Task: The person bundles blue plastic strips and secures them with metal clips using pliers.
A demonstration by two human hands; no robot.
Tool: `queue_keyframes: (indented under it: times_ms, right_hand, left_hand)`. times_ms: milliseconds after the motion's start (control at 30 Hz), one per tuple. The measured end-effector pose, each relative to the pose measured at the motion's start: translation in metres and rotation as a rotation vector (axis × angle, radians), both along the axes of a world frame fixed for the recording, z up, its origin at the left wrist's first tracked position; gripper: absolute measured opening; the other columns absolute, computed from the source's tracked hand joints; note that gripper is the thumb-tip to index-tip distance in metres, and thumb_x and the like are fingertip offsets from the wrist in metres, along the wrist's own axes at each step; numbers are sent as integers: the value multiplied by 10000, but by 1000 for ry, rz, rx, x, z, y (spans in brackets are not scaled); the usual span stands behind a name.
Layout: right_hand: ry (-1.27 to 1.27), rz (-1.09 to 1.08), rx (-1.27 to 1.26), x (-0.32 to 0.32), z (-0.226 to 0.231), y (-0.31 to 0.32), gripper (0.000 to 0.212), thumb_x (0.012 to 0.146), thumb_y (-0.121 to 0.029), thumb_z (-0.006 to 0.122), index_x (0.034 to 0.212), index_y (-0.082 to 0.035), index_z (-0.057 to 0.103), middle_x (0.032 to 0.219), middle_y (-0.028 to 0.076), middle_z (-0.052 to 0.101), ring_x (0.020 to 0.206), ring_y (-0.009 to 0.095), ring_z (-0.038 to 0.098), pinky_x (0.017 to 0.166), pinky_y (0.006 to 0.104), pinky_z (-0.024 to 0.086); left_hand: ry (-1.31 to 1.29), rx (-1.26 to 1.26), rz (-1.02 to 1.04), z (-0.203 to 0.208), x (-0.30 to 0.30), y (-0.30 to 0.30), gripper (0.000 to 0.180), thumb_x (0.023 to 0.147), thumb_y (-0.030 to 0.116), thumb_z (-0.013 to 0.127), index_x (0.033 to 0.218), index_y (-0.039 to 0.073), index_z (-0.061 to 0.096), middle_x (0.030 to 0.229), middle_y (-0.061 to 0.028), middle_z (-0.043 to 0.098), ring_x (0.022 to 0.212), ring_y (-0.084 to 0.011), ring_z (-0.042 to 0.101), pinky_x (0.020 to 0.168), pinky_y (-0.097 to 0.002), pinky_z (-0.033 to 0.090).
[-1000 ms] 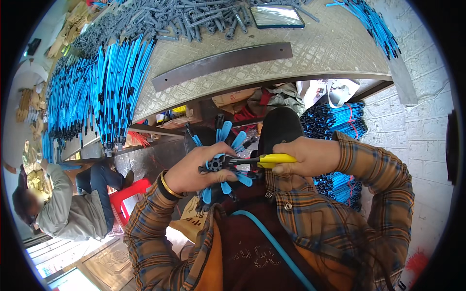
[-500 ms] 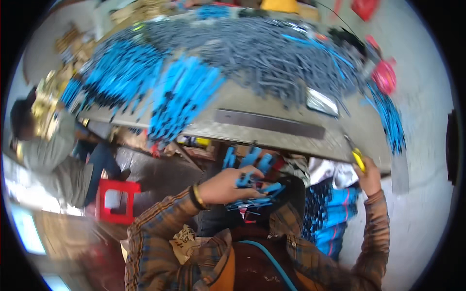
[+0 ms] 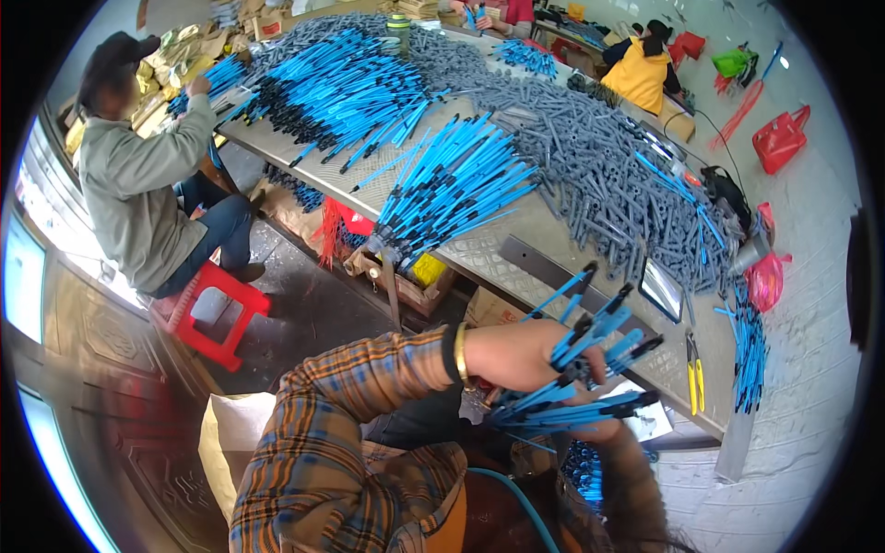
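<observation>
My left hand (image 3: pixel 516 355) grips a fanned bundle of blue rods with black ends (image 3: pixel 590 364) just in front of my chest. My right hand (image 3: pixel 597 431) sits under the bundle, blurred and mostly hidden by the rods; its grip cannot be made out. Yellow-handled pliers (image 3: pixel 693 380) lie on the metal table (image 3: pixel 502 249) close to its near edge, to the right of the bundle and apart from both hands.
The table carries big piles of blue rods (image 3: pixel 452 184) and grey rods (image 3: pixel 590 166). A seated person in grey (image 3: pixel 138 184) works at its left end on a red stool (image 3: pixel 212 309). Another person in yellow (image 3: pixel 641 74) sits far behind. A white sack (image 3: pixel 226 433) stands at my left.
My view has swung left and down. The right hand, which held the yellow pliers and reached to the table's right edge, has come back under the bundle; the pliers now lie on the table.
</observation>
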State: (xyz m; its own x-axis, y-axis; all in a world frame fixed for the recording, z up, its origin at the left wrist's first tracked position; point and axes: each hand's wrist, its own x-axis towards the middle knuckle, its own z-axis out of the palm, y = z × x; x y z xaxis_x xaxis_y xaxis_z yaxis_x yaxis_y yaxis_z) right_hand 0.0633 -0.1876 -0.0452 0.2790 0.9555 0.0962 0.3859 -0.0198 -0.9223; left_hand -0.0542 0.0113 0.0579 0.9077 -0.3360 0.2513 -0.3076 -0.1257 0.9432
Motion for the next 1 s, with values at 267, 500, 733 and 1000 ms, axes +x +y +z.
queue_keyframes:
  times_ms: [267, 500, 733, 1000]
  right_hand:
    - [-602, 50, -11, -26, 41, 47, 471, 851, -326, 532, 1224, -67, 407, 1060, 156, 571, 902, 269, 594, 722, 413, 506]
    - [639, -217, 97, 16, 71, 141, 344, 853, -148, 551, 1164, -62, 431, 849, 78, 568, 703, 200, 597, 543, 358, 539]
    - [736, -322, -148, 3, 50, 256, 284, 883, -256, 523, 1052, -60, 406, 776, 96, 553, 567, 190, 579, 522, 374, 533]
    - [608, -204, -149, 18, 51, 247, 358, 819, -260, 545, 806, 98, 550, 624, 148, 563, 512, 255, 587, 483, 370, 543]
  left_hand:
    - [-568, -425, 937, 25, -21, 69, 203, 894, 108, 471, 1059, 15, 545, 965, -87, 593, 877, -162, 573, 798, -298, 456]
    - [-699, -497, 1686, -77, -54, 119, 390, 954, 249, 355, 1221, -30, 409, 1223, -150, 468, 1136, -221, 446, 968, -355, 336]
    - [-560, -322, 1664, -105, -36, 149, 342, 920, 180, 442, 1183, -36, 464, 1160, -124, 507, 1078, -215, 469, 961, -329, 328]
    - [-583, 140, 1683, -89, -35, 125, 327, 840, 75, 514, 1148, -34, 502, 1158, -149, 513, 1136, -282, 430, 964, -384, 325]
